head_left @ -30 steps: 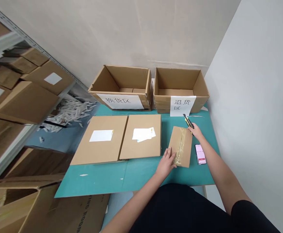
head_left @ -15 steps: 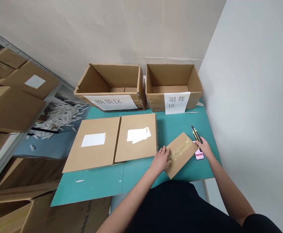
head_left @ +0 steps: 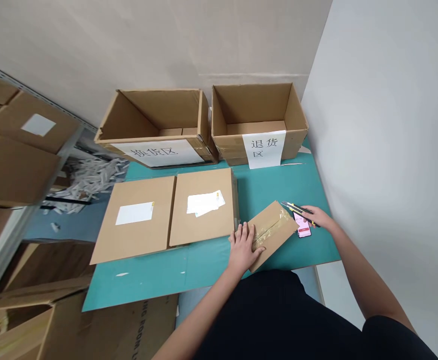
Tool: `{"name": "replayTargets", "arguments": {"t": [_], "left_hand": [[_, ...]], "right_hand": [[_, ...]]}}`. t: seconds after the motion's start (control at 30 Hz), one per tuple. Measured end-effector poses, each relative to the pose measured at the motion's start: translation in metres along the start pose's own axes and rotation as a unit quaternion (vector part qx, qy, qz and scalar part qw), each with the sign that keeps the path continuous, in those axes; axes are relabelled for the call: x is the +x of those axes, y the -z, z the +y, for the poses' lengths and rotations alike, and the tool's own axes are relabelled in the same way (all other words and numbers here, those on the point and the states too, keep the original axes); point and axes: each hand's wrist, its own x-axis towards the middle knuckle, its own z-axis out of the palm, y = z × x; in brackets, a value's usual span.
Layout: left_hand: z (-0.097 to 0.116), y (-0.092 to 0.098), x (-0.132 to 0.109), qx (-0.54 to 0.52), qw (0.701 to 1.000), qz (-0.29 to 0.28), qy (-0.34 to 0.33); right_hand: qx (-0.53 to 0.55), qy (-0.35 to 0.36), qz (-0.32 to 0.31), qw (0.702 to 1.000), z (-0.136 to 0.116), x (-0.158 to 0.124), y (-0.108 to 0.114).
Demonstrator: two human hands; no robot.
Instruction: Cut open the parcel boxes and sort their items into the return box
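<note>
My left hand (head_left: 244, 246) lies with fingers spread on the near left end of a small cardboard box (head_left: 277, 237). Clear tape runs along the middle of that box's top, and it sits turned at an angle on the green table (head_left: 159, 277). In my right hand (head_left: 315, 217) is a yellow and black utility knife (head_left: 300, 208), its blade pointing left toward the box's far corner. Under the knife lies a phone (head_left: 303, 230) with a lit pink screen, partly covered by my fingers.
Two flat cardboard boxes with white labels, one left (head_left: 136, 250) and one middle (head_left: 204, 230), lie beside each other. Behind them stand two open cartons (head_left: 219, 155) (head_left: 297, 145) with paper signs. Shelves of boxes (head_left: 20, 170) are at left; a white wall (head_left: 387, 150) borders the right.
The knife in my right hand has swung from pointing away to pointing left. My left hand has stayed on the small box. The whole view has shifted slightly.
</note>
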Motion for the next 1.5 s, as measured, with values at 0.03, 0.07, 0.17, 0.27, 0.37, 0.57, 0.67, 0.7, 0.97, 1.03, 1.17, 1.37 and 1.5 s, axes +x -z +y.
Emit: {"name": "replayTargets", "arguments": {"t": [0.03,0.07,0.17,0.27,0.37,0.57,0.67,0.7,0.97,1.03,1.17,1.37,1.5], "left_hand": [[0.000,-0.001,0.000,-0.001,1.000,0.002,0.001],[0.000,-0.002,0.000,-0.001,1.000,0.005,0.000],[-0.002,-0.005,-0.002,-0.002,1.000,0.019,-0.009],[-0.004,-0.008,-0.005,-0.003,0.999,0.030,-0.015],[-0.005,-0.009,-0.005,-0.004,1.000,0.025,-0.009],[-0.007,-0.006,-0.002,-0.016,1.000,0.012,-0.010],[-0.008,-0.007,-0.002,-0.018,1.000,0.015,-0.010],[-0.008,-0.008,-0.002,-0.018,1.000,0.016,-0.009],[-0.009,-0.012,-0.001,-0.029,0.999,0.027,-0.009],[-0.009,-0.012,-0.001,-0.029,0.999,0.027,-0.009],[-0.009,-0.011,-0.001,-0.027,0.999,0.024,-0.008],[-0.010,-0.013,-0.001,-0.029,0.999,0.025,-0.013],[-0.011,-0.015,0.000,-0.030,0.999,0.028,-0.014]], "right_hand": [[-0.018,-0.005,-0.014,1.000,-0.001,0.001,0.004],[-0.033,-0.010,-0.025,0.999,-0.003,0.002,0.008],[-0.058,-0.018,-0.046,0.997,-0.007,0.003,0.015],[-0.058,-0.019,-0.046,0.997,-0.011,0.001,0.019],[-0.063,-0.019,-0.049,0.997,-0.011,0.001,0.020],[-0.079,-0.024,-0.058,0.995,-0.020,0.010,0.024],[-0.085,-0.038,-0.059,0.994,-0.028,0.014,0.029],[-0.085,-0.040,-0.061,0.994,-0.029,0.015,0.031],[-0.079,-0.034,-0.077,0.993,-0.019,0.018,0.033],[-0.089,-0.036,-0.075,0.993,-0.019,0.018,0.032],[-0.126,-0.037,-0.080,0.988,-0.026,0.018,0.031],[-0.126,-0.047,-0.094,0.986,-0.029,0.017,0.032],[-0.109,-0.061,-0.097,0.987,-0.024,0.013,0.035]]}}
